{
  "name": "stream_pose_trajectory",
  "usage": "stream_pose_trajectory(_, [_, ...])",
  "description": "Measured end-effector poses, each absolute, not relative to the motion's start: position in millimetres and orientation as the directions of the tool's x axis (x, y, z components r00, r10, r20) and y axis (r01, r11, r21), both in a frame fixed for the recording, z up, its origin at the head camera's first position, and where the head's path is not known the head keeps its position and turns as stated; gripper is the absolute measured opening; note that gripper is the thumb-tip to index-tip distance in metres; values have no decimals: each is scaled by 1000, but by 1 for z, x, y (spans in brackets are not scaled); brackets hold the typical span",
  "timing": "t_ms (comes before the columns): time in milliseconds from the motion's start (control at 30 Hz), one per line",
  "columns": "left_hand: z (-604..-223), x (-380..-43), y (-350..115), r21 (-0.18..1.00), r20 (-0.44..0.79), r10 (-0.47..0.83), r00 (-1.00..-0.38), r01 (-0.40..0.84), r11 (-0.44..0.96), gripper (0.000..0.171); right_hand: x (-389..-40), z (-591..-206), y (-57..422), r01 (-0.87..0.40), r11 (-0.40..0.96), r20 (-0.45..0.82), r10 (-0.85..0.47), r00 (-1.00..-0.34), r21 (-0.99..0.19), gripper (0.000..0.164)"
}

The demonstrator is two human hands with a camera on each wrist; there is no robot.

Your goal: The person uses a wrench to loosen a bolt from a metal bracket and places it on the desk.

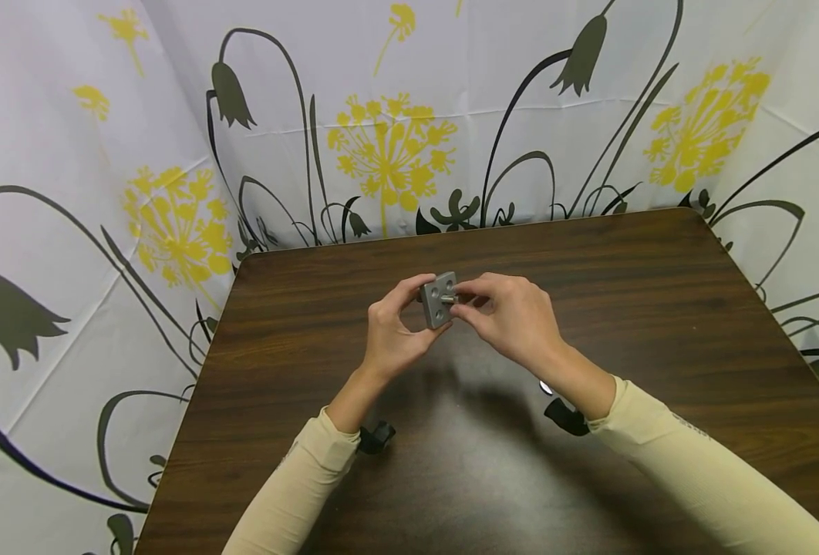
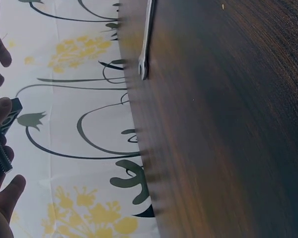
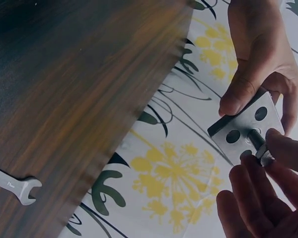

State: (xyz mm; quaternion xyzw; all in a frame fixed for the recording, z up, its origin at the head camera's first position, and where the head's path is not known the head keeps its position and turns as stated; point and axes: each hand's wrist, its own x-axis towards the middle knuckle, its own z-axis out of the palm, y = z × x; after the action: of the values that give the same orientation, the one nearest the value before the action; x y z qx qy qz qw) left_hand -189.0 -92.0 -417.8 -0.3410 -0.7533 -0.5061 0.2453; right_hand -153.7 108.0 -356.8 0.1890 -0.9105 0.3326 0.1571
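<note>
A grey metal block (image 1: 439,299) with several round holes is raised above the table, tilted, its holed face turned to the right. My left hand (image 1: 399,324) grips it by its edges, thumb below and fingers above in the head view. From one hole sticks a threaded bolt (image 3: 256,139). Around the bolt's outer part sits a small shiny nut (image 3: 264,155), pinched between the thumb and fingertips of my right hand (image 1: 513,312). In the left wrist view, the bolt (image 2: 1,151) and a corner of the block (image 2: 12,111) show at the left edge, partly covered by fingers.
An open-ended wrench (image 3: 22,188) lies on the dark wooden table (image 1: 298,331); the left wrist view shows the wrench (image 2: 145,54) near the table's edge. Behind the table hangs a white curtain (image 1: 396,69) with flower prints. Dark wrist gear (image 1: 565,416) hangs under the right forearm.
</note>
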Motion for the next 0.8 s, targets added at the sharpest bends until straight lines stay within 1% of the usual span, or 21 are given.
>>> stream_pose_trajectory(167, [-419,-190,-93,594,716,265,-646,763,256,64,-153,-358,108,-479,709,435,-264,-861,-518,27])
stream_pose_trajectory(333, [-418,-189,-93,589,721,264,-641,767,254,63,-152,-359,108,-481,710,441,-262,-858,-514,30])
stream_pose_trajectory(467, [-418,-190,-92,587,723,264,-638,769,252,62,-153,-360,108,-459,710,433,-237,-870,-534,32])
stream_pose_trajectory(667, [-418,-189,-93,595,716,262,-647,762,255,64,-155,-359,107,-404,719,405,-185,-895,-565,28])
stream_pose_trajectory(800, [-419,-189,-93,593,716,261,-647,762,260,64,-155,-359,107,-405,718,404,-186,-896,-566,26])
